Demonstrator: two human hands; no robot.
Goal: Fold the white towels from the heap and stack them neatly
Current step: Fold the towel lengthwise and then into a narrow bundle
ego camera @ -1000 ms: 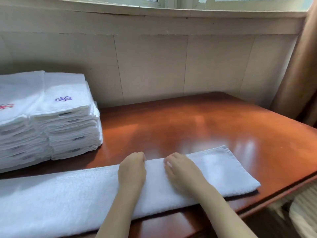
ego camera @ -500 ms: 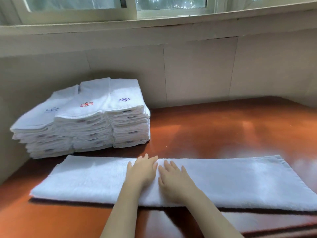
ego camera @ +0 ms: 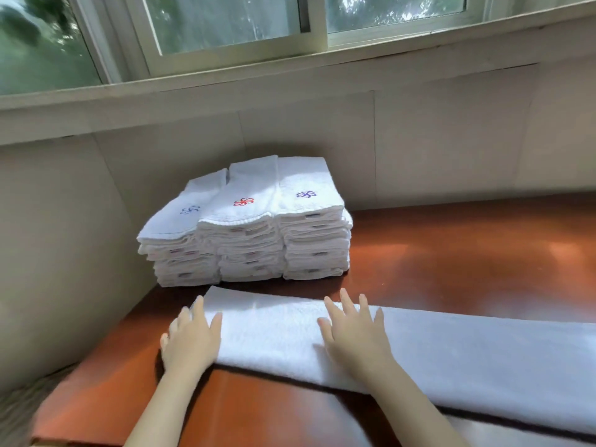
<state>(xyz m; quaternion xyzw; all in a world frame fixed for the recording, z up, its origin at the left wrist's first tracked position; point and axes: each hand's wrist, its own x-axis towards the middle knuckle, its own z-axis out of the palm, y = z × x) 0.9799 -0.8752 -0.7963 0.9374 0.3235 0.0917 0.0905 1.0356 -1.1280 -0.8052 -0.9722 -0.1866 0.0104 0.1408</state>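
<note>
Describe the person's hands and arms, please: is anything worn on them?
The left hand and the right hand are bare, with no gloves. No ring shows on the fingers. The left forearm and the right forearm are uncovered down to the picture's bottom edge, and no sleeve, watch or bracelet is in view.

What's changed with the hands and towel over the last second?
The left hand slid along the towel to its left end, parting from the right hand; both lie flat. Nothing gripped or released. The towel is still a long strip, and the folded stacks are untouched.
</note>
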